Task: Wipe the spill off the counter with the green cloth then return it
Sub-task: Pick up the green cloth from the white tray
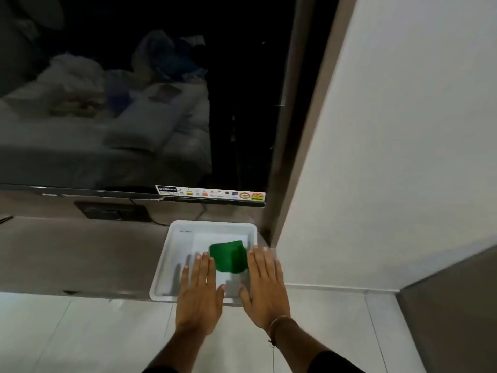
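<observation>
cloth (228, 256) in tray (164, 267), tray on counter (80, 254), television (121, 90) behind

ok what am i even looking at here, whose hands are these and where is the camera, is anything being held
There is no machine here: a person wears one wide-angle camera on the head, looking forward and down, so you see that person's own arms. The left hand and the right hand are both flat and open, palms down, over a white tray that sits on a grey counter. In the tray lies a folded green cloth, between the two sets of fingertips. Neither hand grips it. Above the counter is a dark television screen that reflects the room. The right wrist wears a thin bracelet. I can make out no spill on the counter.
</observation>
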{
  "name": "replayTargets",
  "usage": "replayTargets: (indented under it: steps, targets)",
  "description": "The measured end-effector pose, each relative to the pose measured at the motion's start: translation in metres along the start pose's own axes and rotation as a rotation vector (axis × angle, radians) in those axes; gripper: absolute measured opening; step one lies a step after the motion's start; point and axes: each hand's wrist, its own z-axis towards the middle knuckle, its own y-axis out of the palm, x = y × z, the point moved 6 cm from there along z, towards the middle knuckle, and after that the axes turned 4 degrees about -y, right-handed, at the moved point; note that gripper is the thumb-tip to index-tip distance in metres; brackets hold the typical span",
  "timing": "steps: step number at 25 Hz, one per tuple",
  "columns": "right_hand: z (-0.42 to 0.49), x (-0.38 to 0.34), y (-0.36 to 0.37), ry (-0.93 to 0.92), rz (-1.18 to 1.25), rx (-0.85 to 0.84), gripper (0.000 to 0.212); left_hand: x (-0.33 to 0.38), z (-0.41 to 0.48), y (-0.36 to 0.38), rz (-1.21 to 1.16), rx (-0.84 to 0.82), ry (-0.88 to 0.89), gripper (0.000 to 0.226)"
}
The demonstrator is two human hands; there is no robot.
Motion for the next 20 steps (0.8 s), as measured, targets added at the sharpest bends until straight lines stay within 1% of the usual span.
replayTargets:
  steps: [1, 2, 4, 7, 8, 10, 12, 15, 19, 20]
  targets:
    - [0.018, -0.016, 0.011, -0.031, 0.019, -0.023, 0.081, -0.018, 0.012, 0.005, 0.033, 0.025, -0.014, 0.095]
    - [0.036, -0.028, 0.023, -0.052, 0.032, -0.049, 0.084, -0.031, 0.023, 0.004, 0.013, 0.019, -0.033, 0.090]
    - [0.070, -0.043, 0.047, -0.088, 0.020, -0.132, 0.090, -0.053, 0.049, 0.011, 0.060, 0.041, -0.042, 0.076]
    - [0.096, -0.040, 0.085, -0.097, -0.079, -0.237, 0.093, -0.063, 0.072, 0.022, 0.114, -0.003, 0.004, 0.074]
    - [0.101, -0.034, 0.097, -0.089, -0.109, -0.272, 0.090, -0.067, 0.080, 0.027, 0.107, -0.031, 0.016, 0.074]
    - [0.106, -0.029, 0.111, -0.086, -0.132, -0.307, 0.077, -0.073, 0.090, 0.033, 0.097, -0.044, 0.030, 0.073]
    - [0.106, -0.028, 0.120, -0.092, -0.127, -0.305, 0.068, -0.075, 0.096, 0.038, 0.084, -0.061, 0.040, 0.072]
    - [0.104, -0.027, 0.120, -0.142, -0.152, -0.240, 0.066, -0.078, 0.099, 0.043, 0.098, -0.057, 0.045, 0.073]
    - [0.103, -0.034, 0.096, -0.191, -0.104, -0.219, 0.076, -0.081, 0.091, 0.028, 0.092, -0.045, 0.054, 0.076]
    - [0.099, -0.038, 0.083, -0.198, -0.095, -0.181, 0.080, -0.079, 0.086, 0.017, 0.074, -0.018, 0.068, 0.075]
